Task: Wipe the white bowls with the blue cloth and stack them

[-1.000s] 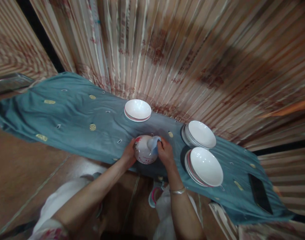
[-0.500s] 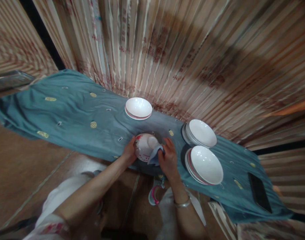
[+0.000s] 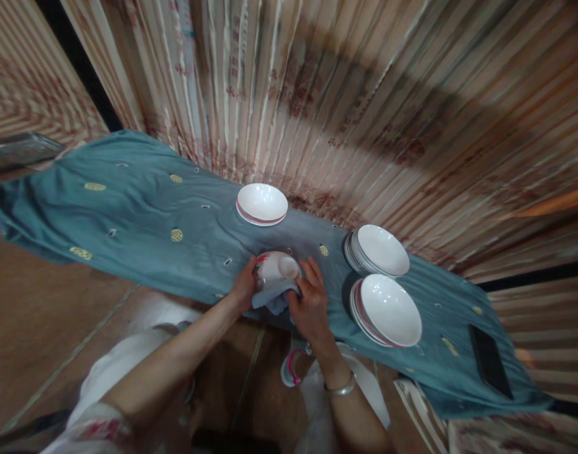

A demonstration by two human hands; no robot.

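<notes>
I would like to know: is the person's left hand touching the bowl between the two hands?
Touching. The head view shows it: the left hand grips the side of the bowl, near its red pattern, with no gap between them.

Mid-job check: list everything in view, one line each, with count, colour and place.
bowl: one, white with red pattern, in the left hand
wiping cloth: one, pale blue, in the right hand, against the bowl
back dish stack: one, white, red band, beyond the bowl
far right dish stack: one, white
near right dish stack: one, white, red band
phone-like slab: one, black, far right
clear tray: one, colourless, far left
cover: one, teal, yellow motifs, under the dishes
curtain: count unclear, beige, brown-red print, behind
poles: at least two, black, left and right
footwear: one, pale and pink, below the cover
bracelet: one, silver, above the right hand
hands: two, bare, at the bowl and cloth
</notes>
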